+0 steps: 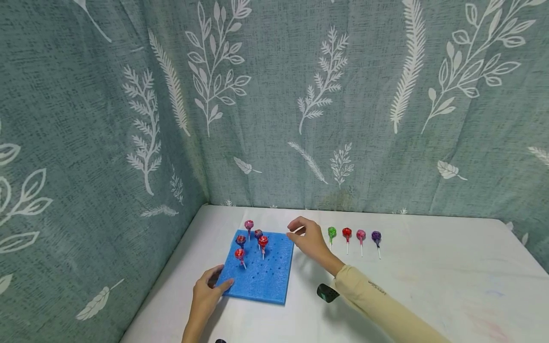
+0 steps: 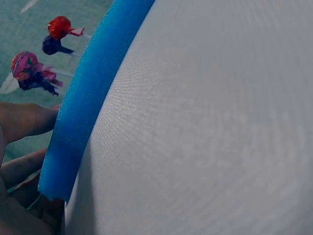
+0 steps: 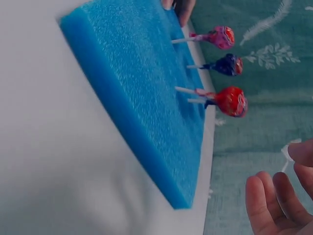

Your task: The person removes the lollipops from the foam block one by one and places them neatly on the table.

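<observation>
My left hand (image 1: 207, 291) grips the near left corner of a blue foam board (image 1: 261, 285), thumb on its top face and the other fingers around its edge. Several wrapped lollipops stand by their sticks in holes in the board's left and far part, among them a red lollipop (image 1: 263, 241) and a pink lollipop (image 1: 249, 224). Beside the board's far right corner hovers my right hand (image 1: 310, 240), its fingers loosely bent. In the right wrist view nothing shows between the fingertips (image 3: 254, 196) and thumb.
Right of the board lie a green lollipop (image 1: 332, 232), a red one, a pink one and a purple lollipop (image 1: 376, 237) in a row on the white table (image 1: 429, 281). A small dark object (image 1: 328, 293) is by the right sleeve. Patterned curtains (image 1: 274, 143) enclose the back and left.
</observation>
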`<state>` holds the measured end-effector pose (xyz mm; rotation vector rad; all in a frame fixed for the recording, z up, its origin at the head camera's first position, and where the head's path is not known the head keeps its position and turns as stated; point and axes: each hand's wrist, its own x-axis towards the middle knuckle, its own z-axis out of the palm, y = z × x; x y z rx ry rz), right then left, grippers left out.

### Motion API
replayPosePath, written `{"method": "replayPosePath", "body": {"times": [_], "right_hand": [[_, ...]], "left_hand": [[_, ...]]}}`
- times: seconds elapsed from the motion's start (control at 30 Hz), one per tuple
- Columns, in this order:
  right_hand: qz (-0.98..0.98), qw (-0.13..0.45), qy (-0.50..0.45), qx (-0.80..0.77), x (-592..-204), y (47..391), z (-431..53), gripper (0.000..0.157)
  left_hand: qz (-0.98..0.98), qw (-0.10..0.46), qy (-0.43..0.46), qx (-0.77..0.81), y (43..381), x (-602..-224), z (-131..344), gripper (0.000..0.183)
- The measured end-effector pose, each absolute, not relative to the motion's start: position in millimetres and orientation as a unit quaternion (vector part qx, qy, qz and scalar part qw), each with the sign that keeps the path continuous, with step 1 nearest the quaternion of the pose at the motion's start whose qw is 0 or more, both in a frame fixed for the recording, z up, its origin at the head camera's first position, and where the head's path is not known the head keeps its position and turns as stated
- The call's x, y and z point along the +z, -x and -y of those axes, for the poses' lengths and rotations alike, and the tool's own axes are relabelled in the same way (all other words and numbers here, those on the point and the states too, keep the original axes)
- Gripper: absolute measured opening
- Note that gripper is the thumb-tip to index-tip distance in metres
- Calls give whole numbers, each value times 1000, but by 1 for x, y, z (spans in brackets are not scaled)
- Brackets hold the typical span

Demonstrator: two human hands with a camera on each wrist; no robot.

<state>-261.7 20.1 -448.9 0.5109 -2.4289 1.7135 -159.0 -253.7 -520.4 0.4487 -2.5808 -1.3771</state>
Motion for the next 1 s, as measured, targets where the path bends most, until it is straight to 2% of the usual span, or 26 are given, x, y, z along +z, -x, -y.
{"method": "replayPosePath", "body": {"times": [0.57,0.77,1.0], "right_hand": [[795,16,-181,579,-462,263,18,18],[783,13,-192,591,-467,260,31,27],[779,24,-187,598,-479,256,45,27]], "left_hand": [[866,92,-153,-468,159,-522,254,55],[864,93,-155,-470,158,-521,254,55],[864,89,-156,-470,158,-521,253,56]]}}
